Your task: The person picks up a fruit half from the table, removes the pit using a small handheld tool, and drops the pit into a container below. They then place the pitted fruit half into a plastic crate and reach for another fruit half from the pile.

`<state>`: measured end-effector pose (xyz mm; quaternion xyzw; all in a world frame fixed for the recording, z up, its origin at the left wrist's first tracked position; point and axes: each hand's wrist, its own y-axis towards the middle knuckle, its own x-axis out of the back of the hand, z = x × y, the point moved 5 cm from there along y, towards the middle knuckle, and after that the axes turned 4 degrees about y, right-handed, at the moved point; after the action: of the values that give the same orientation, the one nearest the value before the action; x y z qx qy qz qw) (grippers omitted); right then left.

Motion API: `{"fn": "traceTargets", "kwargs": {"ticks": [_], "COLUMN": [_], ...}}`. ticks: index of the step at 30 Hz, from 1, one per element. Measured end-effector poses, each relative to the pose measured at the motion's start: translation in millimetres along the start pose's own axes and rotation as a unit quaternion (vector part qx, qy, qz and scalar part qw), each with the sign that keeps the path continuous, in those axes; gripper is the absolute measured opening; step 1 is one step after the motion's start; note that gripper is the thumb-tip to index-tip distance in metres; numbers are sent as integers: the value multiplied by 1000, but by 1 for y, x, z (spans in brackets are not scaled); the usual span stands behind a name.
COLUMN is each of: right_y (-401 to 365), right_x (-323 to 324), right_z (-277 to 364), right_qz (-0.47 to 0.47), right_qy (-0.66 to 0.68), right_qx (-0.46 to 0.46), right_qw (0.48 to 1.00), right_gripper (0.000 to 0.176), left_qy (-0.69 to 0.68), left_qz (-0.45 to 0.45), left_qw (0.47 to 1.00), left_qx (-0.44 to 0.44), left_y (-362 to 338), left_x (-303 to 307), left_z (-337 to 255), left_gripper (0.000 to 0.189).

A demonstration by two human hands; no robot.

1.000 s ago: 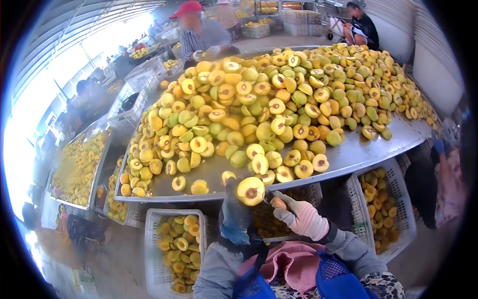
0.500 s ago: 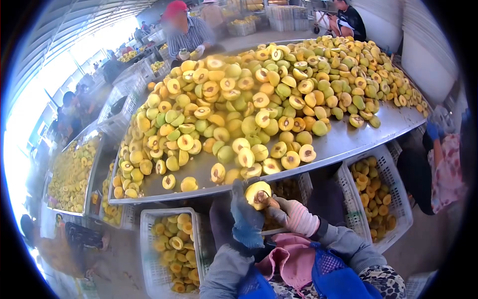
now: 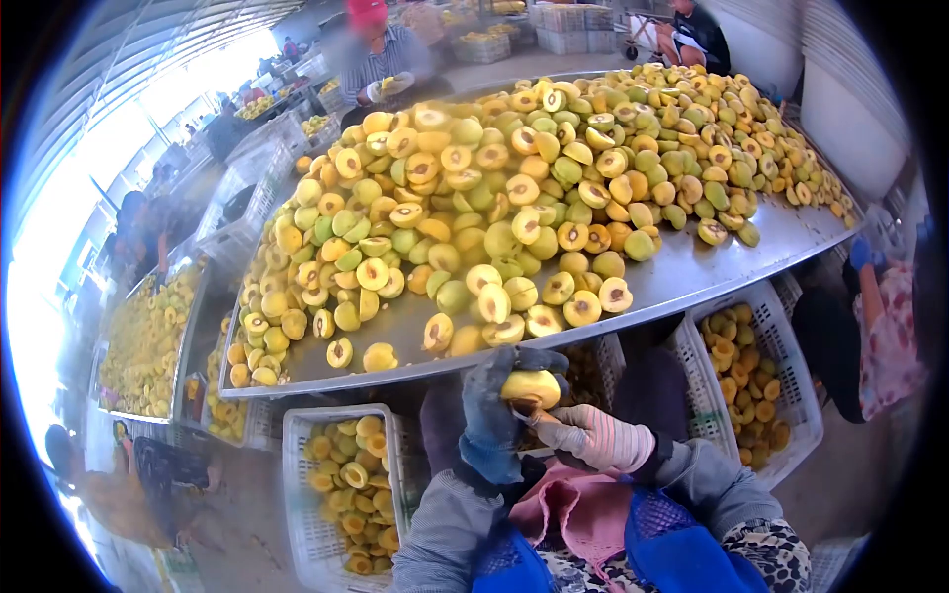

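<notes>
My left hand [image 3: 491, 420], in a blue-grey glove, is wrapped round a yellow peach half [image 3: 531, 387] in front of the table's near edge. My right hand [image 3: 599, 439], in a pale striped glove, grips a small tool [image 3: 543, 418] with a brownish handle. Its tip meets the underside of the peach half; the tool's exact shape is mostly hidden by my fingers. Just beyond my hands, a big heap of halved peaches [image 3: 499, 242] covers much of the metal table [image 3: 682, 282], many with the brown pit area facing up.
White crates of peach halves stand below the table, one at left [image 3: 297, 494] and one at right [image 3: 806, 395]. Another crate sits behind my hands. A person in a striped shirt [image 3: 390, 64] works across the table. Further people are at the left and right.
My left hand has turned the peach half, so its cut face no longer points at me. My right hand and the tool have shifted slightly downward against it. The view has tilted slightly.
</notes>
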<state>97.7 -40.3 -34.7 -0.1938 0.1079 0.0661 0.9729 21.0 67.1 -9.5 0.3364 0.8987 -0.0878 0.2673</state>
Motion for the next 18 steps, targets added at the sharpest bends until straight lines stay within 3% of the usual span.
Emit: {"fn": "traceTargets", "kwargs": {"ticks": [3, 5, 6, 8, 9, 10, 11, 12, 13, 15, 16, 18], "right_y": [-4, -4, 9, 18, 21, 24, 26, 28, 30, 38, 39, 48], "right_x": [-3, -15, -5, 10, 15, 35, 56, 74, 91, 98, 92, 78], "right_z": [6, 5, -17, -31, -32, -43, -51, -62, -72, -81, -74, -67], "right_qz": [60, 92, 117, 98, 82, 38, -10, -59, -105, -135, -142, -128], "right_qy": [77, 153, 131, -69, -168, -274, -376, -485, -586, -556, -544, -525], "right_qx": [-35, -39, -84, -32, -10, 3, 19, -38, -96, -62, -46, -39], "right_qw": [995, 983, 981, 992, 982, 961, 926, 872, 798, 818, 826, 841], "right_gripper": [45, 48, 49, 49, 50, 50, 51, 49, 47, 45, 46, 48], "left_qy": [-101, -196, -161, -116, -59, 16, 179, 418, 546, 757, 773, 839], "left_qz": [43, 29, -47, -229, -272, -313, -314, -396, -407, -403, -379, -307], "left_qw": [989, 980, 986, 966, 957, 945, 924, 813, 726, 504, 492, 447], "left_qx": [95, 34, 19, 28, -80, -91, -128, -87, -96, -104, -134, -40], "left_y": [0, -9, -14, -24, -30, -46, -64, -83, -87, -80, -56, 2], "left_x": [1, -2, 1, 39, 80, 97, 171, 252, 257, 250, 237, 224], "left_z": [12, 5, -7, -24, -28, -53, -51, -45, -63, -91, -96, -93], "left_gripper": [37, 34, 34, 33, 36, 32, 25, 26, 30, 40, 53, 63]}}
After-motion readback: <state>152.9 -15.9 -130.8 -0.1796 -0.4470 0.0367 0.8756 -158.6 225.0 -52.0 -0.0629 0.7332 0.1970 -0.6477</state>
